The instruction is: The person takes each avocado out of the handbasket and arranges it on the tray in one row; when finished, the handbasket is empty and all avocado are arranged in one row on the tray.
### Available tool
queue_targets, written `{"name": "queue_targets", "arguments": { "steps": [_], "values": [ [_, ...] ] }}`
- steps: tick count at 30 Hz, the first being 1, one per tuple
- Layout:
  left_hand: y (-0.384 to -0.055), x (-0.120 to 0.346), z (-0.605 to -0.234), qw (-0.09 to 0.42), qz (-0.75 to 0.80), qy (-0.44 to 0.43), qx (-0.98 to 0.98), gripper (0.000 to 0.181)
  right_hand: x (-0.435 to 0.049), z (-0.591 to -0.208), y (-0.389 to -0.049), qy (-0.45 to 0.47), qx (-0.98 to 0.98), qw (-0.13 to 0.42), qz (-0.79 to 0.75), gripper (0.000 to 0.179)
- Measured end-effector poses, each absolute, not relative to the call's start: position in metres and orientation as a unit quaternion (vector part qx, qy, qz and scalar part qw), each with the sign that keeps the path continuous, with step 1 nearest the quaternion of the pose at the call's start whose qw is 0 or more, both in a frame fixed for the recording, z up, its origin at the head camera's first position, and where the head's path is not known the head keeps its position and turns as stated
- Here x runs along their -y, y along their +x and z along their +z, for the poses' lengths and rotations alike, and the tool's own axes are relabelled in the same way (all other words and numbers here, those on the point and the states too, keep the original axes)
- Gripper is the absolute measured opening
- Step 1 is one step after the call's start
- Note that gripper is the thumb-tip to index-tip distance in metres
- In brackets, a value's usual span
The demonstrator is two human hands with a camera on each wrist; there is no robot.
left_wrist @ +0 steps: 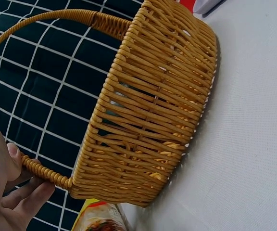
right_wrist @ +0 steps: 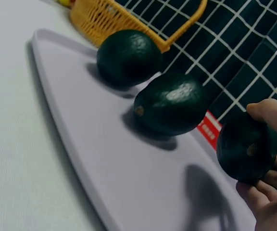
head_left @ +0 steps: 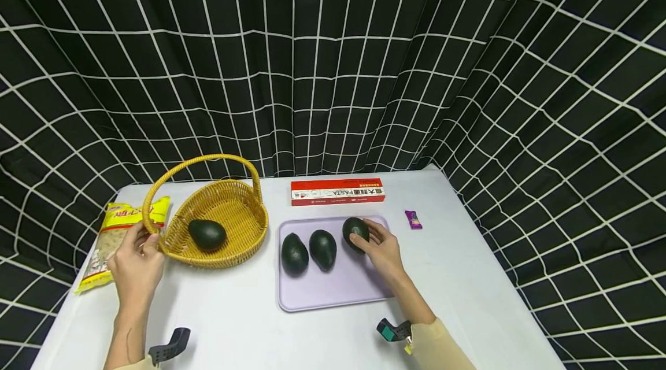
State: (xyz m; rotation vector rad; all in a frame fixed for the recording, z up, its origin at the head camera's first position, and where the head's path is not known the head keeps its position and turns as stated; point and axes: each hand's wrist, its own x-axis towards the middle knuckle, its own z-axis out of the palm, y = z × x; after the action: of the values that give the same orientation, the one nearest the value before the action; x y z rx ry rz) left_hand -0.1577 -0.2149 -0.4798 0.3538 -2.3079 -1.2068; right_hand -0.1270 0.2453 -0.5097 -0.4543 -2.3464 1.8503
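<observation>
My left hand [head_left: 137, 263] grips the lower left end of the handle of a yellow wicker basket [head_left: 234, 199]. One dark green avocado [head_left: 207, 235] lies inside the basket; in the left wrist view the woven side [left_wrist: 143, 106] hides it. On the right, my right hand [head_left: 382, 248] holds another avocado [right_wrist: 248, 147] between thumb and fingers, raised a little above a pale purple tray [head_left: 333, 295], with its shadow on the tray below. Two more avocados, one at the left [head_left: 294, 255] and one near the middle [head_left: 323, 249], rest on that tray.
Behind the tray lies a red and white pasta box [head_left: 337, 192]. A small purple packet [head_left: 413, 219] is to the tray's right. Left of the basket, partly behind my left hand, lies a yellow food bag [head_left: 99, 251]. Black gridded cloth [head_left: 333, 69] surrounds the white table [head_left: 234, 324].
</observation>
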Motion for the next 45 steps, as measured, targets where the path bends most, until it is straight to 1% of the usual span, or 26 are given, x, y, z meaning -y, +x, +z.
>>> {"name": "queue_targets", "arguments": {
  "steps": [6,11,16,20,30,37,45],
  "values": [
    [-0.157,0.214,-0.481,0.256,-0.441,0.128,0.851,0.038,-0.246,-0.519,-0.123,-0.146,0.785,0.043,0.6,0.072],
    [-0.158,0.215,-0.482,0.26,-0.439,0.125,0.851,0.038,-0.246,-0.525,-0.121,-0.145,0.794,0.045,0.589,0.075],
    [-0.158,0.216,-0.48,0.263,-0.441,0.124,0.849,0.038,-0.244,-0.529,-0.123,-0.138,0.792,0.059,0.592,0.071],
    [-0.158,0.215,-0.479,0.254,-0.449,0.125,0.847,0.039,-0.243,-0.529,-0.124,-0.136,0.789,0.066,0.596,0.068],
    [-0.158,0.216,-0.483,0.243,-0.452,0.132,0.848,0.04,-0.243,-0.53,-0.122,-0.146,0.787,0.064,0.596,0.07],
    [-0.158,0.215,-0.481,0.255,-0.447,0.125,0.848,0.039,-0.243,-0.533,-0.122,-0.143,0.789,0.068,0.594,0.071],
    [-0.157,0.214,-0.48,0.248,-0.44,0.131,0.853,0.039,-0.241,-0.533,-0.123,-0.139,0.791,0.057,0.593,0.074]
  ]
}}
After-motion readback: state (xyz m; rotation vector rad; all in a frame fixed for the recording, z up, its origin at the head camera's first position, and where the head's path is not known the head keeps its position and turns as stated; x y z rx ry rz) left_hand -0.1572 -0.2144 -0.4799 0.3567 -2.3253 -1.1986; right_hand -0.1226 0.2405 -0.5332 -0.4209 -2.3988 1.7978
